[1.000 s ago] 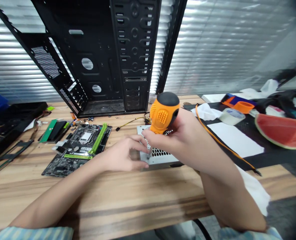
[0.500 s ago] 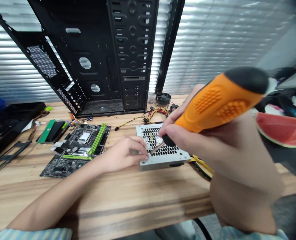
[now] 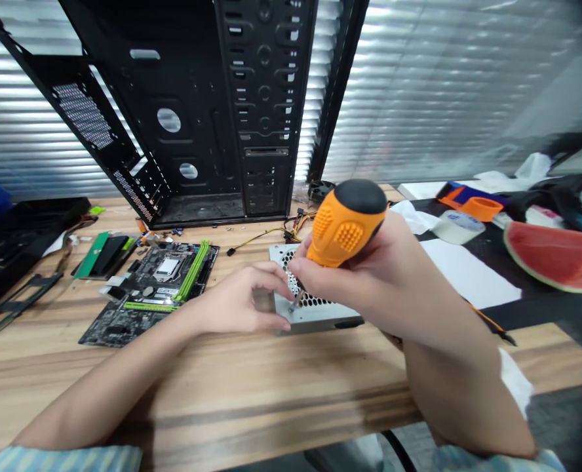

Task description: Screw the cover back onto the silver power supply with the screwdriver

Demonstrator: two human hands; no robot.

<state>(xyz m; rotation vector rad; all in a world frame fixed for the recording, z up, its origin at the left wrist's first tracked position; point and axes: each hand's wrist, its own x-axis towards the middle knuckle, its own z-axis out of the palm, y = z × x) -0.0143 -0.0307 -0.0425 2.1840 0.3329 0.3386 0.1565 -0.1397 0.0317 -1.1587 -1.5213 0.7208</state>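
Observation:
A grey metal power supply unit (image 3: 320, 316) with a honeycomb grille lies on the wooden table. My left hand (image 3: 244, 298) holds it by its near left corner, thumb low at the front edge and fingers on the top. In my right hand (image 3: 364, 269) is a screwdriver (image 3: 343, 229) with an orange and black handle, tilted over the unit. Its metal shaft runs down to a screw (image 3: 291, 308) near that corner, between my left thumb and fingers. My right hand hides much of the grille.
Left of the unit lies a motherboard (image 3: 148, 295) with green slots. An open black computer case (image 3: 197, 131) stands behind. Loose cables (image 3: 298, 226) and a small black fan (image 3: 320, 190) are beyond the unit. At right are white paper (image 3: 468, 275), a tape roll (image 3: 458, 226) and a watermelon-slice shape (image 3: 556, 255).
My right hand has moved left and tipped the screwdriver more upright, bringing its tip to the corner screw. My left thumb and fingers have spread apart around that corner.

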